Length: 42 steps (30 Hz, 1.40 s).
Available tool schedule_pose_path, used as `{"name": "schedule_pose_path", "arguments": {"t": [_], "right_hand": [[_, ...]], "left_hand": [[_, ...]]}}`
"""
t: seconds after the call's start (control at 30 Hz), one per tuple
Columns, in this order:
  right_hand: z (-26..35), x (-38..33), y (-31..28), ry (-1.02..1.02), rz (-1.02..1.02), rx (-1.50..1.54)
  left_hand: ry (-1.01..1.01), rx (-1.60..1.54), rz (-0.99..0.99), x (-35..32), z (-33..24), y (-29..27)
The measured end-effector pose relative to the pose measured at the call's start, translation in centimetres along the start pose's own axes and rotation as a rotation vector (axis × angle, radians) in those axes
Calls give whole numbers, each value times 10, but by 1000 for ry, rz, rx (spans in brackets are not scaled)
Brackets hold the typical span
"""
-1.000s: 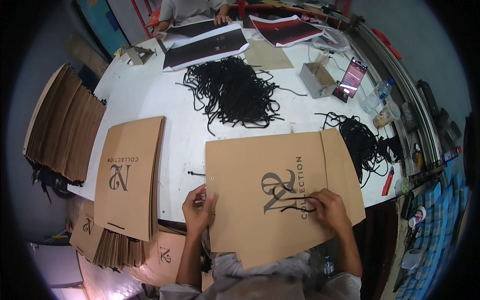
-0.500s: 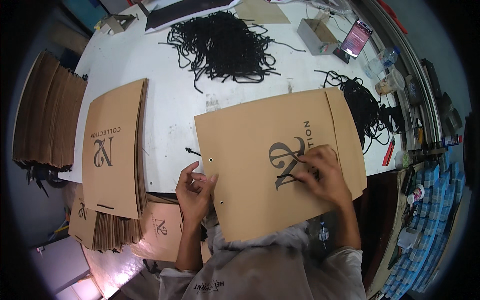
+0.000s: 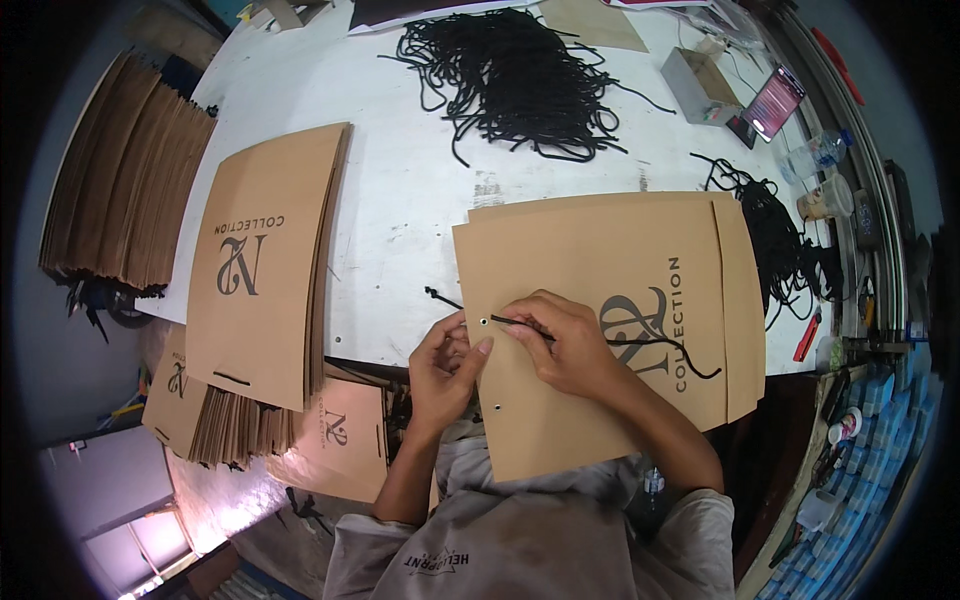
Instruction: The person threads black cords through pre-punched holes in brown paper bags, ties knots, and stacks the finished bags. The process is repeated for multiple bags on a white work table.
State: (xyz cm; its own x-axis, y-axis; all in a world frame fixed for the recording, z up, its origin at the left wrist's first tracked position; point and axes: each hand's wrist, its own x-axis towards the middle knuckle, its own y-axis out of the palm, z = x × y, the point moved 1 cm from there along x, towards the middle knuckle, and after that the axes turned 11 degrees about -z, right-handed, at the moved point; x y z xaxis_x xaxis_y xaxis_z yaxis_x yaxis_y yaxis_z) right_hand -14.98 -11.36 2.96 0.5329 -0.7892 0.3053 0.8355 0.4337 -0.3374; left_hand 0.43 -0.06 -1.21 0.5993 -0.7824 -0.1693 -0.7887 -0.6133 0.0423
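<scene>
A brown paper bag (image 3: 560, 430) with dark print lies in front of me at the table's edge, two punched holes near its left side. My left hand (image 3: 442, 375) pinches this left edge, thumb on top and the other fingers curled, partly behind it. Between thumb and fingertips my right hand (image 3: 570, 345) holds a black cord (image 3: 510, 321). The cord's tip points at the upper hole, just short of it, while its tail trails over the print to the right. A short knotted cord end (image 3: 440, 297) pokes out left of the bag.
A big heap of black cords (image 3: 530, 90) lies at the back, a smaller bundle (image 3: 775, 235) at right. Stacked paper bags (image 3: 270, 200) stand at left, with more brown stacks (image 3: 120, 180) beyond. A phone (image 3: 775, 105), cup (image 3: 825, 198) and red cutter (image 3: 807, 338) line the right side.
My right hand has moved left, bringing the cord from over the print to the upper hole. My left hand has closed on the bag's edge. The whole view has shifted.
</scene>
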Motion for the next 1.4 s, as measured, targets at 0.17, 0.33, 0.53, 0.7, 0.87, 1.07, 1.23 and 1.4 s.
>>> {"name": "schedule_pose_path", "arguments": {"t": [0.17,0.33,0.53,0.7,0.87,1.07,1.23,1.4], "right_hand": [[-3,6,13,-1,88,-85],[-7,4,19,-71,64,-113],[-13,-4,30,-96,18,-119],[-16,-7,35,-87,-89,-136],[-19,-9,39,-122,-125,-169],[-20,-8,40,-126,-137,-113],[-22,-15,41,-7,-159,-163],[-1,-19,46,-41,-104,-97]], "left_hand": [[-29,-134,-10,5,3,-7],[-104,-159,19,8,11,-12],[-43,-289,119,18,23,-11],[-65,-253,114,21,29,-14],[-98,-237,123,23,23,-13],[-20,-205,66,25,31,-13],[40,105,-77,20,8,-28],[139,-132,28,-3,-18,-32]]}}
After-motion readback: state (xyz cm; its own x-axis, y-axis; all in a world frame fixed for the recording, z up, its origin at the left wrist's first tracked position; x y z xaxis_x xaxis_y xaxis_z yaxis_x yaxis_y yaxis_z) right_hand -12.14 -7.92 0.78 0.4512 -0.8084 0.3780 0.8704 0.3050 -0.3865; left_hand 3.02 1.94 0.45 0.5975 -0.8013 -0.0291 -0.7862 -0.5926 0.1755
